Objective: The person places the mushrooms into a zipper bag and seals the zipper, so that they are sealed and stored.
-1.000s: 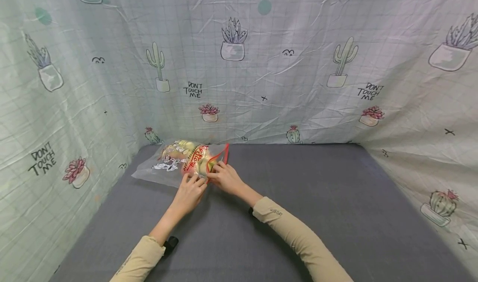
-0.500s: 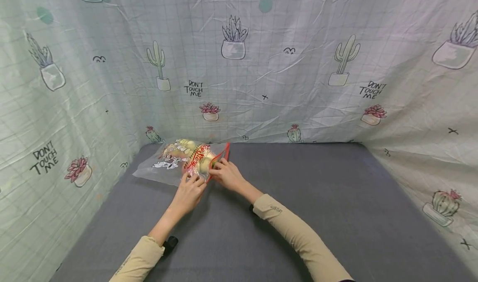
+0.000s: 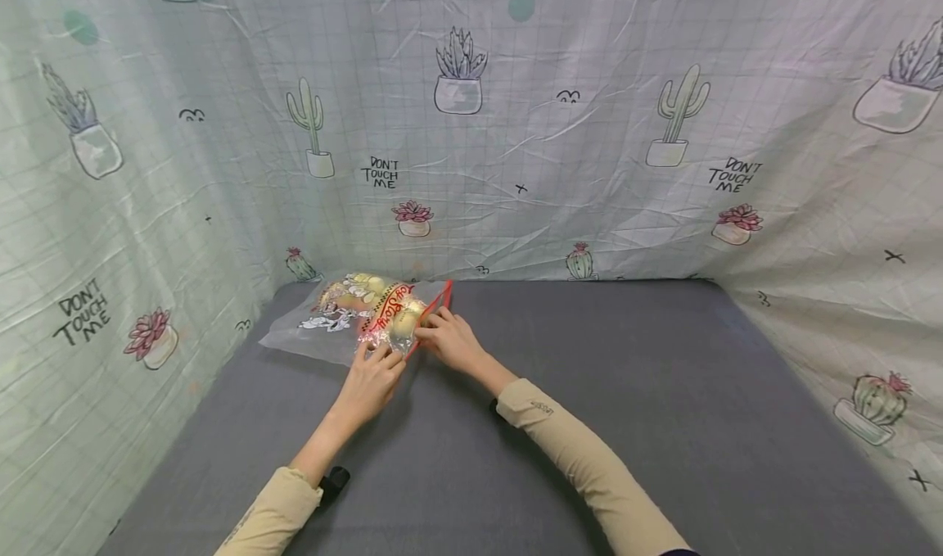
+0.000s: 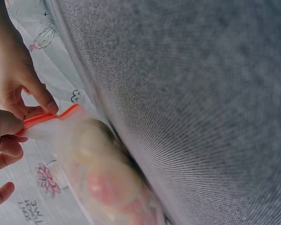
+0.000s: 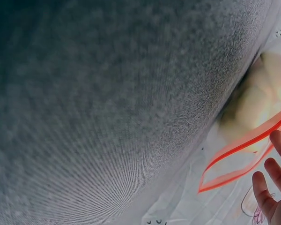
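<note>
A clear zip bag (image 3: 295,336) with printed cartoon figures and red lettering lies at the table's back left. Several rounded yellow and reddish things (image 4: 107,183), blurred by the plastic, fill it. Along its right-hand end runs a red zip strip (image 3: 446,294). My left hand (image 3: 372,382) pinches the near end of that strip between thumb and finger, as the left wrist view shows. Further along the strip my right hand (image 3: 455,343) grips the edge, thumb against the red band (image 4: 42,118). In the right wrist view the strip's far part (image 5: 239,145) gapes, its two sides apart.
A grey cloth-covered table (image 3: 626,425) lies under both forearms. Behind it and along both sides hangs a pale curtain (image 3: 516,130) printed with cacti. A dark wrist-worn device (image 3: 335,484) sits under the left cuff.
My right hand has shifted slightly right and away along the red strip. The gap at the bag's mouth looks narrower in the head view. My left hand stays nearly in place.
</note>
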### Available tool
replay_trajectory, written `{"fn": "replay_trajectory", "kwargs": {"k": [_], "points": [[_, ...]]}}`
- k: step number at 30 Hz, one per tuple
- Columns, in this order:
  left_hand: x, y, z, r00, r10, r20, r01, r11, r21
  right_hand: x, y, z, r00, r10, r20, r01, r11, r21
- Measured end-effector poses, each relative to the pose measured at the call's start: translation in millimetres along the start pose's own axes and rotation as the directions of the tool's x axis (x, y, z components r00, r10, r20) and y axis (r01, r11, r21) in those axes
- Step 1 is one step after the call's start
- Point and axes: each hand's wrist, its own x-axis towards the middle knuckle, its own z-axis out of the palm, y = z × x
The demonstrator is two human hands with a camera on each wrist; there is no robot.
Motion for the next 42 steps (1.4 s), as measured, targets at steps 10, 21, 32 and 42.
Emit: {"fn": "replay_trajectory", "kwargs": {"k": [10, 21, 32, 42], "points": [[-1.0, -0.1, -0.1, 1.0, 0.004, -0.003, -0.004, 1.0, 0.004, 1.2, 4.5, 5.8, 0.998, 0.061, 0.031, -0.062, 0.998, 0.014], [-3.7, 3.3, -5.1, 1.0, -0.005, 0.004, 0.005, 1.0, 0.006, -0.7, 6.4, 5.0, 0.995, 0.089, 0.05, -0.089, 0.996, 0.006], [-5.0, 5.0, -6.4, 1.0, 0.014, -0.014, -0.013, 0.999, 0.029, -1.4, 9.5, 8.2, 0.992, 0.122, 0.04, -0.122, 0.992, -0.009], [-4.3, 5.7, -9.7, 1.0, 0.015, -0.019, -0.015, 1.0, 0.022, 0.1, 12.5, 8.9, 0.985, 0.166, 0.048, -0.166, 0.986, -0.013]]}}
